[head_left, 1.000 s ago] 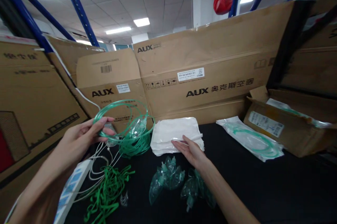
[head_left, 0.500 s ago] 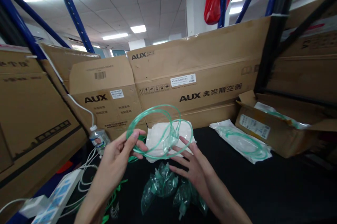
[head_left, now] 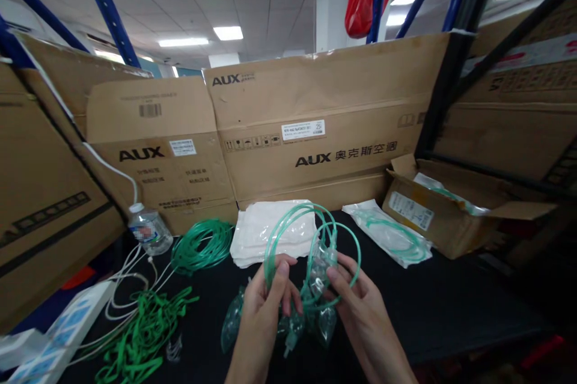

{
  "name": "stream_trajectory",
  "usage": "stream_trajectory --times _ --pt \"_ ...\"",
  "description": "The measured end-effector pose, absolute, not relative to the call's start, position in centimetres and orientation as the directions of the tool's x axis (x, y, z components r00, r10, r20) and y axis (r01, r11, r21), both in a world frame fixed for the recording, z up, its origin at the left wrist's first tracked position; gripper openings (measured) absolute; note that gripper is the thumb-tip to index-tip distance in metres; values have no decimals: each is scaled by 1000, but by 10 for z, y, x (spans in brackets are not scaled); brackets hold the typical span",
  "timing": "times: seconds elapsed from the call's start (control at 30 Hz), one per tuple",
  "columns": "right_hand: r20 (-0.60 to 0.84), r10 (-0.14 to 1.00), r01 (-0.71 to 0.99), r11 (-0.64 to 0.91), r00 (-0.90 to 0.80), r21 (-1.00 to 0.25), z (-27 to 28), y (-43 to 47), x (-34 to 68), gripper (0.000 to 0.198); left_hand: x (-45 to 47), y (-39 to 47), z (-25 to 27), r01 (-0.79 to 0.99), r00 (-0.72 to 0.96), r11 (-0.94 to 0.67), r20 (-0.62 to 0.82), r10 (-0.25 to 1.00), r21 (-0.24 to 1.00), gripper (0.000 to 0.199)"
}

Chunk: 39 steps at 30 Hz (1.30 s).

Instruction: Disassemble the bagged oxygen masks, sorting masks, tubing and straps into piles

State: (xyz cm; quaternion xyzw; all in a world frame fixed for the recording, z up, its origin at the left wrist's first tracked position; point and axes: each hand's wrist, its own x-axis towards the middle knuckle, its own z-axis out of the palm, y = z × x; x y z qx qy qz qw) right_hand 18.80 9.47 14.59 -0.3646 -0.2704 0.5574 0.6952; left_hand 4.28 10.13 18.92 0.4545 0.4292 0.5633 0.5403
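Black surface (head_left: pixel 406 312) bears 1 stack of white packaging (head_left: pixel 255 234). Looped green tubing (head_left: pixel 270 255) is held above the surface, before the stack. Left hand (head_left: pixel 268 303): grip closed on the tubing. Right hand (head_left: pixel 360 300): grip closed on clear plastic fitting (head_left: pixel 319 270).

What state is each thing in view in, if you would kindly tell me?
Left hand: closed on the tubing
Right hand: closed on the tubing's clear plastic part
Held tubing: looped, raised
Green coil: wound, lying down
White bags: stacked flat
Packaged tubing: coiled, bagged
Cardboard box: open
Bottle: capped
Green straps: tangled
Red bag: hanging
Power strip: on or off, cannot tell
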Motion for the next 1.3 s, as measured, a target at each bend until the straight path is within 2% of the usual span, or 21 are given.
stream_trajectory --times 0.17,0.27,0.33,0.43,0.53,0.63,0.7,0.8,0.87,0.93,1.07,1.13,1.2,1.23,1.3 --pt "15 987 -511 97 162 -854 151 90 197 52 43 104 198 -199 121 37 -13 993 979 46" --pt "23 991 -458 80 129 -885 156 87 206 50 42 101 199 -293 142 42 0 990 955 44" --pt "12 993 -431 63 120 -900 155 85 208 48 43 100 196 -453 82 16 24 996 891 44" --pt "-15 994 -411 31 110 -911 150 82 206 48 48 97 189 -694 -17 -45 46 999 719 36" --pt "-23 995 -393 15 92 -919 148 80 206 50 43 93 184 -796 73 18 66 995 604 43" --pt "1 999 -359 20 55 -933 152 78 213 49 28 89 185 -788 277 232 -8 961 570 52" --pt "13 999 -318 23 34 -948 155 77 218 47 19 87 189 -725 347 318 -74 935 611 42" --pt "15 999 -245 25 42 -969 156 76 220 42 12 84 196 -622 395 351 -107 913 700 33" --pt "14 998 -209 28 69 -977 154 75 216 40 12 80 200 -615 421 381 -121 899 690 50" --pt "11 996 -187 28 90 -982 152 74 211 38 12 75 202 -667 389 403 -169 906 626 64" --pt "-5 994 -172 14 107 -985 148 72 201 39 7 70 202 -802 147 294 -305 941 520 46" --pt "-17 994 -179 4 112 -984 143 72 198 41 5 68 204 -806 89 267 -337 937 529 54" --pt "-24 992 -190 0 126 -982 138 72 195 41 5 66 207 -772 115 295 -333 936 563 67" --pt "-25 990 -195 2 139 -981 136 72 194 41 6 65 208 -748 130 300 -312 941 592 68" --pt "-31 985 -203 4 168 -979 134 69 191 41 10 64 209 -670 105 267 -268 958 692 57"
